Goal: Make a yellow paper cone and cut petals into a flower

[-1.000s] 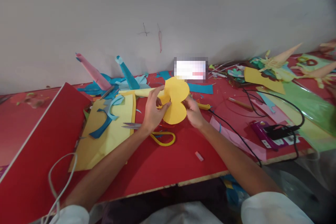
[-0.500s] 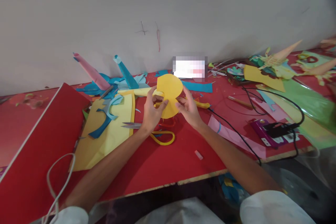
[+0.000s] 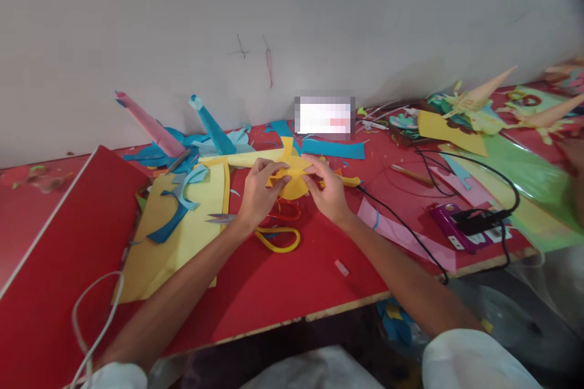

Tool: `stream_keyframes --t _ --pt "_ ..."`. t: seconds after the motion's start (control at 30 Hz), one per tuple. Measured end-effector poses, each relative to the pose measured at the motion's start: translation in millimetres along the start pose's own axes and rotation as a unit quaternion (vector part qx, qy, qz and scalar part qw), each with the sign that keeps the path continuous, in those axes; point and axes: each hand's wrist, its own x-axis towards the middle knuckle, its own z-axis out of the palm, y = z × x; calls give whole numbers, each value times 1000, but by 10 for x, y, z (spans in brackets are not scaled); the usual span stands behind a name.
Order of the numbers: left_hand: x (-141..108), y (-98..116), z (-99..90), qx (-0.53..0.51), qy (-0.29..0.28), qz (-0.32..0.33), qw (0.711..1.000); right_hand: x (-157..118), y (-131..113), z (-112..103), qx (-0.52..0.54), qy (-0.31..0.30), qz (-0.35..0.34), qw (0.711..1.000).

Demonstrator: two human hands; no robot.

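Between my hands, above the red table, is a yellow paper piece (image 3: 293, 185) with a narrow tab standing up at its top. My left hand (image 3: 264, 191) pinches its left side with thumb and fingers. On its right side my right hand (image 3: 326, 188) grips it the same way. Scissors with a yellow handle (image 3: 279, 249) lie just below my left hand, their blades pointing left. Behind my right hand lies a yellow-handled tool (image 3: 349, 182) with a black cord.
Yellow sheets (image 3: 182, 249) with blue scraps lie at the left. Pink (image 3: 150, 127) and blue (image 3: 212, 124) paper cones stand behind. A pink strip (image 3: 410, 240), a purple power box (image 3: 456, 228) and black cables are at the right. A bright blurred rectangle (image 3: 323, 117) stands near the wall.
The yellow paper has turned in my hands: its large upper round part has tipped down, and a narrow tab now shows on top. The view has shifted slightly.
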Motion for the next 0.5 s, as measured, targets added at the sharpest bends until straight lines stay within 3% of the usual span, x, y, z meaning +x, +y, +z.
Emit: stream_keyframes --t 0.13,0.23,0.37,0.5 --pt "31 8 -39 40 -22 32 998 4 -5 -45 -66 -37 -59 995" --pt "50 47 -49 -30 -53 -5 998 32 -55 -93 -80 -27 -73 994" --pt "53 89 -22 -136 -31 -105 985 69 -96 -109 -43 47 -1 998" --pt "38 90 15 -192 0 -155 969 54 -36 -41 55 27 81 995"
